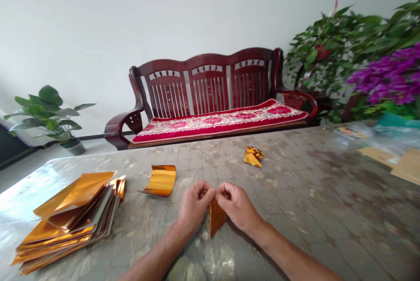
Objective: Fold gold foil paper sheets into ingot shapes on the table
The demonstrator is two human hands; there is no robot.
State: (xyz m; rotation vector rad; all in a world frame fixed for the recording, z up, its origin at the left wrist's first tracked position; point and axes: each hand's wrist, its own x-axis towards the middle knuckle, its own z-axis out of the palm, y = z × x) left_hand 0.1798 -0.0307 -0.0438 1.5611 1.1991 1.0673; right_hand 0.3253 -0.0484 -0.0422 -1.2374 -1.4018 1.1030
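Observation:
My left hand (194, 204) and my right hand (236, 206) meet over the table, fingers pinched together on a folded piece of gold foil paper (216, 219) that hangs down between them. A curled gold sheet (161, 180) lies just beyond my left hand. A stack of gold sheets (70, 217) rests at the left. A small folded gold piece (253, 156) sits farther back on the table.
The stone-patterned table (311, 193) carries plastic bags and brown envelopes (390, 154) at the far right. Behind stand a red wooden bench (213, 97), a potted plant (49, 117) on the left and green and purple plants (377, 67) on the right.

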